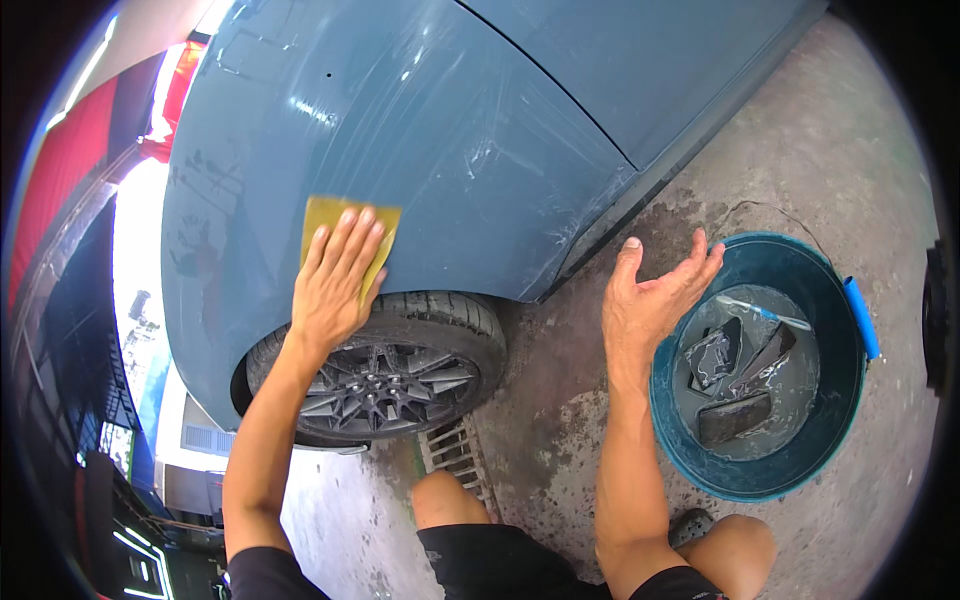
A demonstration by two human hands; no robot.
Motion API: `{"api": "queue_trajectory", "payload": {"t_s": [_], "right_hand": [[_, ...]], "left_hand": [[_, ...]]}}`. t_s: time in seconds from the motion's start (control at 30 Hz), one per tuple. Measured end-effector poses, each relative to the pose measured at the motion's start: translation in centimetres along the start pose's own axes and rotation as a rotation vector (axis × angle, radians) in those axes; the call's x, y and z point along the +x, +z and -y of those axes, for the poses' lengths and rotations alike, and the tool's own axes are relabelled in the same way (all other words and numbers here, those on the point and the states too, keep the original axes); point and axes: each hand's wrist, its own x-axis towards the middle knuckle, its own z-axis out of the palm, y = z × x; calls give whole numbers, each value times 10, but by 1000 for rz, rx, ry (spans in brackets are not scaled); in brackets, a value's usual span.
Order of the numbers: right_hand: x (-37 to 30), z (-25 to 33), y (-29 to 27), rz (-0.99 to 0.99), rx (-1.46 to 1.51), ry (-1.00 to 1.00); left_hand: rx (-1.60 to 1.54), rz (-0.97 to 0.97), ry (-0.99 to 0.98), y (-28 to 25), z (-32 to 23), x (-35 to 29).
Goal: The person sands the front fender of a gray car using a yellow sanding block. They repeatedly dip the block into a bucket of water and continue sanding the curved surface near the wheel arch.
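My left hand (338, 270) lies with its fingers stretched over a yellowish sheet of sandpaper (318, 215), holding it against the blue-grey car fender (450, 200) just above the wheel arch. The thumb sits along the sheet's right edge. Whitish streaks and smears mark the wet-looking panel above and to the right of the sheet. My right hand (648, 300) is raised in the air, open and holding nothing, its thumb and fingers apart. It hovers beside the left rim of a dark teal bucket (843, 400), overlapping that rim in the view.
Cloudy water (775, 425) in the bucket holds several dark blocks (735, 418) and a thin white-and-blue tool (765, 312). A blue grip (862, 318) is on its handle. Below the fender is a black-spoked wheel (385, 390), near a floor drain grate (460, 455) in the concrete floor (560, 430).
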Motion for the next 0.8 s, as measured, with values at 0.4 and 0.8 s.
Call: {"api": "queue_trajectory", "payload": {"t_s": [0.4,0.8], "right_hand": [[1,2,-7,67,152,111],[10,-2,-8,66,161,239]], "left_hand": [[61,-36,-18,10,6,-22],[90,25,-49,1,13,-26]]}}
